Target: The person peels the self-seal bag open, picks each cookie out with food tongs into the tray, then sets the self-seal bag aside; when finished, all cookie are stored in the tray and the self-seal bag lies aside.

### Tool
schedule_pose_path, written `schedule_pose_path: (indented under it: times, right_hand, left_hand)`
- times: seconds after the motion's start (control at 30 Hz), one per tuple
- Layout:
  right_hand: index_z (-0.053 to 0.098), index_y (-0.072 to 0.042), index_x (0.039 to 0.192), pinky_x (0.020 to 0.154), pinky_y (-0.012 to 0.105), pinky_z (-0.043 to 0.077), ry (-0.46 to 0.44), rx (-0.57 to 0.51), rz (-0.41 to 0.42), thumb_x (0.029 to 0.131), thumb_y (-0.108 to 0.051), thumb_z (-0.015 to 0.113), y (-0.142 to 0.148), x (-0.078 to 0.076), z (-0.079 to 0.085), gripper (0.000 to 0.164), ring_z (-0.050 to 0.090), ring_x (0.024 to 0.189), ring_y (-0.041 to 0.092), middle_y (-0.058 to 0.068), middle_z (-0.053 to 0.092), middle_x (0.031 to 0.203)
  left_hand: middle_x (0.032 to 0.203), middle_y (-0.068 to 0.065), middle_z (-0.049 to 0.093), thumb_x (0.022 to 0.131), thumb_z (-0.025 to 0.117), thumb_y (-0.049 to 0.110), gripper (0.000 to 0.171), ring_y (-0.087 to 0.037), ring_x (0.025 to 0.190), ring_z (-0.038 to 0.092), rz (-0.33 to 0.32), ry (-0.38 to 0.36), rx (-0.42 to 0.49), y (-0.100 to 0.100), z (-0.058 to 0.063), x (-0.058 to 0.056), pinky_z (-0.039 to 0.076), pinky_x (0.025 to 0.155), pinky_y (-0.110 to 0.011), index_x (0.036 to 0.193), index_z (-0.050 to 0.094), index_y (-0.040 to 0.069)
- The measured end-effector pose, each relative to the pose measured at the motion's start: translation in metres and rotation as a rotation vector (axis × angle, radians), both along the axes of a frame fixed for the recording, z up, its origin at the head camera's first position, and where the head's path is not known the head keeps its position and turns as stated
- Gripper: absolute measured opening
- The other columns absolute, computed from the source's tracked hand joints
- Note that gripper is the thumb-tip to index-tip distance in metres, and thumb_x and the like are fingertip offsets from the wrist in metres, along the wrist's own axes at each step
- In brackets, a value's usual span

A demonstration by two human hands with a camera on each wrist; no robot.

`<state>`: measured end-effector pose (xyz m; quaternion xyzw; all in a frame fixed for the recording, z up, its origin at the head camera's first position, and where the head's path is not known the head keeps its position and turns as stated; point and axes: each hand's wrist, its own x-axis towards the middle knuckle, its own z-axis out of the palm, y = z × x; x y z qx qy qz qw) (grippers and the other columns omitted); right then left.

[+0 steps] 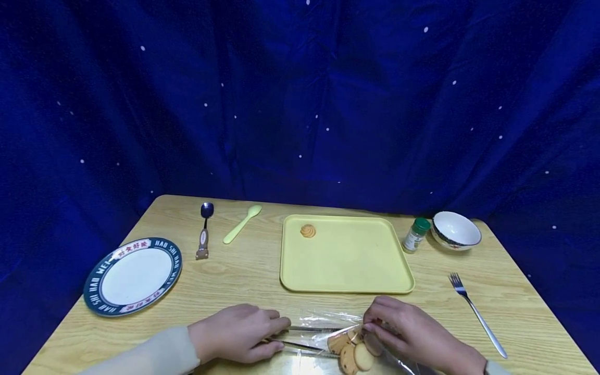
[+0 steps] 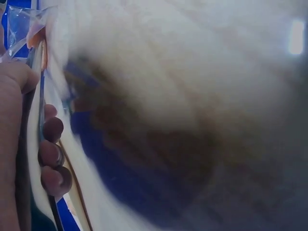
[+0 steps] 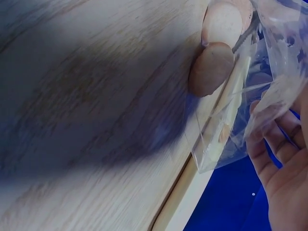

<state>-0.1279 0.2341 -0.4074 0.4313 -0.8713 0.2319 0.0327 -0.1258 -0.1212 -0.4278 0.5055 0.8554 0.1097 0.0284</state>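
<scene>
At the front edge of the table, my left hand (image 1: pixel 246 333) grips a pair of metal tongs (image 1: pixel 309 346), thumb on one side and curled fingers on the other. The two arms of the tongs spread apart and reach rightward into a clear plastic bag (image 1: pixel 314 319). Several round cookies (image 1: pixel 348 358) lie in the bag, some dotted with dark bits, right by the tong tips. My right hand (image 1: pixel 408 330) pinches the bag's film on its right side, also seen in the right wrist view. A single swirled cookie (image 1: pixel 308 230) sits on the yellow tray (image 1: pixel 347 260), near its back left corner.
To the left are a rimmed plate (image 1: pixel 136 276), a dark-bowled spoon (image 1: pixel 204 232) and a pale green spoon (image 1: pixel 241 225). A green-capped jar (image 1: pixel 415 237) and a white bowl (image 1: pixel 455 230) stand right of the tray, with a fork (image 1: pixel 478 315) nearer the front.
</scene>
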Motion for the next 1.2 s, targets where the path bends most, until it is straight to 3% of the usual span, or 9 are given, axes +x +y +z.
schedule_pose_path:
  times: [0.47, 0.73, 0.9, 1.03, 1.2]
  right_hand:
    - [0.061, -0.033, 0.098, 0.067, 0.004, 0.041, 0.047, -0.026, 0.054, 0.095, -0.020, 0.062, 0.004, -0.005, 0.001, 0.014, 0.050, 0.078, -0.011, -0.020, 0.056, 0.092]
    - [0.060, -0.034, 0.097, 0.066, 0.006, 0.042, 0.036, -0.018, 0.037, 0.094, -0.019, 0.062, 0.004, -0.004, 0.001, 0.015, 0.049, 0.078, -0.011, -0.022, 0.055, 0.093]
    - [0.060, -0.033, 0.096, 0.066, 0.007, 0.042, 0.040, -0.014, 0.033, 0.094, -0.018, 0.063, 0.005, -0.004, 0.002, 0.016, 0.049, 0.077, -0.011, -0.022, 0.055, 0.093]
    - [0.060, -0.032, 0.096, 0.067, 0.006, 0.041, 0.048, -0.018, 0.044, 0.094, -0.016, 0.063, 0.007, -0.004, 0.002, 0.016, 0.049, 0.078, -0.011, -0.021, 0.055, 0.093]
    - [0.060, -0.031, 0.097, 0.068, 0.005, 0.041, 0.058, -0.024, 0.052, 0.094, -0.015, 0.062, 0.006, -0.004, 0.001, 0.016, 0.049, 0.079, -0.011, -0.021, 0.055, 0.094]
  left_hand:
    - [0.079, 0.014, 0.050, 0.101, 0.045, 0.036, 0.020, 0.008, 0.057, 0.036, 0.061, 0.009, 0.039, -0.022, -0.002, 0.011, 0.031, 0.051, -0.011, 0.106, 0.055, 0.020]
    - [0.083, 0.015, 0.051, 0.100, 0.048, 0.036, 0.022, 0.008, 0.059, 0.038, 0.144, -0.026, 0.045, -0.042, 0.003, 0.018, 0.033, 0.052, -0.011, 0.110, 0.057, 0.019]
    - [0.087, 0.013, 0.055, 0.100, 0.049, 0.037, 0.028, 0.009, 0.062, 0.039, 0.191, 0.035, 0.063, -0.060, 0.003, 0.023, 0.036, 0.053, -0.013, 0.116, 0.059, 0.016]
    - [0.093, 0.010, 0.060, 0.100, 0.048, 0.039, 0.036, 0.009, 0.064, 0.042, 0.246, 0.030, 0.062, -0.074, 0.005, 0.025, 0.041, 0.055, -0.017, 0.123, 0.059, 0.013]
    - [0.093, 0.009, 0.061, 0.100, 0.050, 0.039, 0.036, 0.008, 0.065, 0.045, 0.313, 0.070, 0.058, -0.084, 0.009, 0.018, 0.044, 0.055, -0.021, 0.123, 0.060, 0.013]
